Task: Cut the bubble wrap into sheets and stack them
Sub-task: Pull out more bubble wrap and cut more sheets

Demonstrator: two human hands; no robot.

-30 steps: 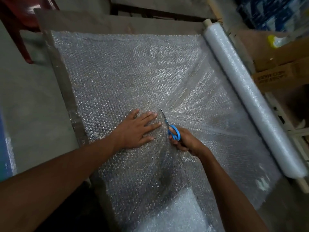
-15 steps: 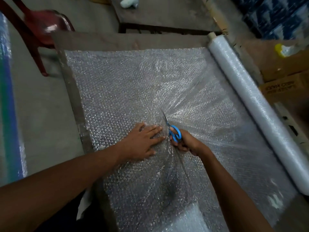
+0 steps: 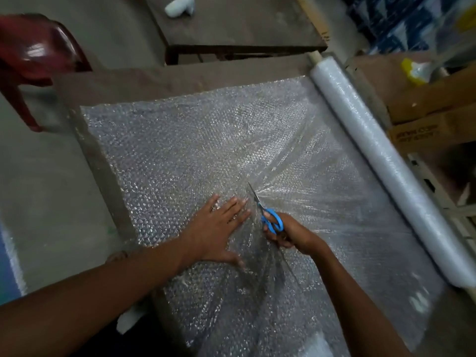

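1. The counter (image 3: 180, 78) carries the work: a bare brown strip shows along its 12 o'clock edge and down its 9 o'clock side, and the rest lies under plastic.
2. The bubble wrap (image 3: 180, 150) is spread flat over most of the counter and runs off its 6 o'clock edge toward the person. It is the task's thing, and most of what shows is uncut.
3. The bubble wrap roll (image 3: 381, 161) lies along the 3 o'clock side of the counter, slanting from 12 toward 4 o'clock, and the spread sheet feeds off it. It looks thick, so I judge many sheets are left to cut.
4. The left hand (image 3: 219, 228) lies flat on the wrap near the centre, its fingers (image 3: 238, 202) straight and spread, gripping nothing and pressing the plastic down just at 9 o'clock of the blades.
5. The right hand (image 3: 288, 231) has its fingers curled through the blue handles of the scissors (image 3: 268, 215), whose blades point toward 12 o'clock into the wrap.
6. By my reading, the cut runs from the 6 o'clock edge to roughly mid-sheet, leaving about half; wrinkles fan from the blade tip toward 2 o'clock.
7. I cannot identify any finished stack; something pale at 6 o'clock is too unclear to name.
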